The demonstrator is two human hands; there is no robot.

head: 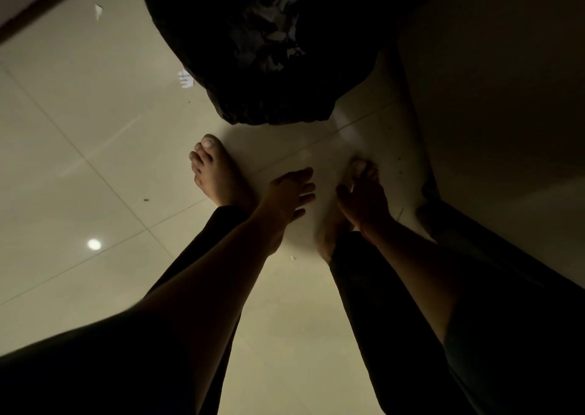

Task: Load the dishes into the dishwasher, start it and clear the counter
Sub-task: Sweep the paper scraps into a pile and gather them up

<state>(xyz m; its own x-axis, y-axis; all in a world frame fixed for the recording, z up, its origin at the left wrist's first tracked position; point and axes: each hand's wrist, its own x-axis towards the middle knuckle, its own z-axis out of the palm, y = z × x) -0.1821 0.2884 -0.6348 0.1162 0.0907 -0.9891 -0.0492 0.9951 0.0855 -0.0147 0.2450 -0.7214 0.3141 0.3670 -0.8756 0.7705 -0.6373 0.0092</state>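
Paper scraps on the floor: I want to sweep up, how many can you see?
2 clear ones: a scrap at upper left, and a printed scrap beside the bin bag. Small specks elsewhere are too tiny to identify; the bag may hide more.

Both forearms are bare from the elbow down, with no sleeve reaching them in this dim view. The left hand [289,190] wears no ring or watch that can be made out. The right hand [361,204] has a thin red thread [367,235] round the wrist (little more than a line in the gloom). Dark trousers [218,224], black or close to it, cover both legs down to the ankles. The left foot [210,169] and the right foot [364,169] are bare, without shoes or socks.
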